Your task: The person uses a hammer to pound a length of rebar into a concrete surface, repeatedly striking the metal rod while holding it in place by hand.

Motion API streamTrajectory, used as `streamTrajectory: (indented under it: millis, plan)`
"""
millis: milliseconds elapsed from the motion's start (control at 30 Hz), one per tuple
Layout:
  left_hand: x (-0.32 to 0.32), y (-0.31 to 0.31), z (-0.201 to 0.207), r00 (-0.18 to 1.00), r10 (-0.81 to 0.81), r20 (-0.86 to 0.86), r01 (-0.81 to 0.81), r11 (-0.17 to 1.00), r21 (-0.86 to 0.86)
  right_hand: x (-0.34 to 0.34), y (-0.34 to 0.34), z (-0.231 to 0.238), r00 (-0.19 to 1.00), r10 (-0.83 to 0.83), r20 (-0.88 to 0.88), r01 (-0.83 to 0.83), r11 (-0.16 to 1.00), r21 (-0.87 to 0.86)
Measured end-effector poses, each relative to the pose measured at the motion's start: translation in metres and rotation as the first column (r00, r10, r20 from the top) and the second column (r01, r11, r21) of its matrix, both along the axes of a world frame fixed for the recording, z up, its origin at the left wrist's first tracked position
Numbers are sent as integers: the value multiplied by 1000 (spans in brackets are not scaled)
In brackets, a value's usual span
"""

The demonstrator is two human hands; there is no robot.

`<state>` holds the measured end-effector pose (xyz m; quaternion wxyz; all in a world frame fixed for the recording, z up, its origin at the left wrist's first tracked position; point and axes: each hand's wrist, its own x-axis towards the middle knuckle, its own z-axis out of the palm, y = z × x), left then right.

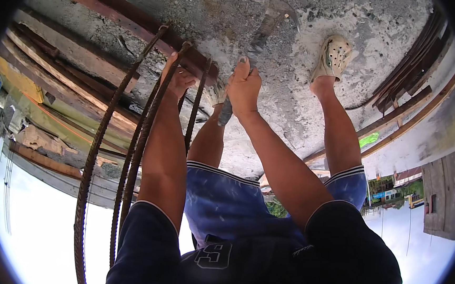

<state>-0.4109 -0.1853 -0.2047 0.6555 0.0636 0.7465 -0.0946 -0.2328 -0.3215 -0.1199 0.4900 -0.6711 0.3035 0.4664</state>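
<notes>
My right hand [244,88] is closed around the handle of a claw hammer [265,29]. The hammer's head points away from me over the rough concrete, and the butt of its handle sticks out below my fist. My left hand [179,80] is at the left among ribbed steel rebar rods [147,118], its fingers curled around one rod. Part of that grip is hidden behind the rod. Just beyond the left hand, a reddish-brown beam [140,30] runs diagonally, and the rods' far ends lie against it.
Several wooden planks [71,81] lie at the left. Bundled thin steel bars [409,65] curve along the right side, beside a long wooden strip [424,116]. My feet, in beige clogs [334,57], stand on the grey, crusted concrete floor [294,99].
</notes>
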Motion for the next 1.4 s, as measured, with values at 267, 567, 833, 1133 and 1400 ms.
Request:
streamTrajectory:
  millis: [267, 567, 833, 1133, 1400]
  plan:
    - [-21, 6, -1, 1000, 4, -18, -5, 1000, -12, 36, 4, -35, 891, 449, -76, -442, 893, 88]
    - [8, -12, -10, 999, -47, 26, 46, 999, 10, 11, -14, -66, 500, 863, -71, -852, 505, 134]
    - [-11, 15, 9, 995, -73, 72, 71, 997, 30, 78, 43, -24, 921, 346, -176, -301, 923, 242]
    - [-9, 5, 3, 986, -83, 143, 81, 996, 22, 77, 71, -39, 705, 652, -278, -535, 747, 395]
    - [-1, 18, 12, 982, -95, 161, 87, 995, 58, 102, 102, -29, 997, 22, 69, -41, 957, 287]
